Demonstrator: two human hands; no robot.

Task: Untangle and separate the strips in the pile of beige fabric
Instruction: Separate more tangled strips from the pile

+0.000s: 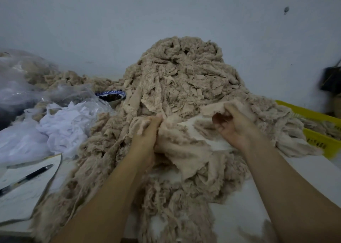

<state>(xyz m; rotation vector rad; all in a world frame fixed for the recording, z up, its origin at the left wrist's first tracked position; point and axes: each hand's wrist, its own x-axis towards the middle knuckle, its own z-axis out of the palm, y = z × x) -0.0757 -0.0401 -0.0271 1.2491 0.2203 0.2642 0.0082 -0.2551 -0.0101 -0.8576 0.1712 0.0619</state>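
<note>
A tall pile of beige fabric strips (180, 73) rises against the wall and spills across the white table toward me. My left hand (147, 132) grips a bunched beige strip (177, 146) at the pile's foot. My right hand (232, 124), palm turned up and fingers curled, holds the edge of another beige strip (214, 108) lifted off the table. More tangled strips lie under and around both forearms.
White fabric scraps (64, 124) and clear plastic bags (22, 87) lie at the left. A blue-patterned bowl (111, 95) sits behind them. A sheet of paper with a black pen (27, 178) lies near left. A yellow basket (317, 130) stands at the right; a dark object hangs on the wall beyond.
</note>
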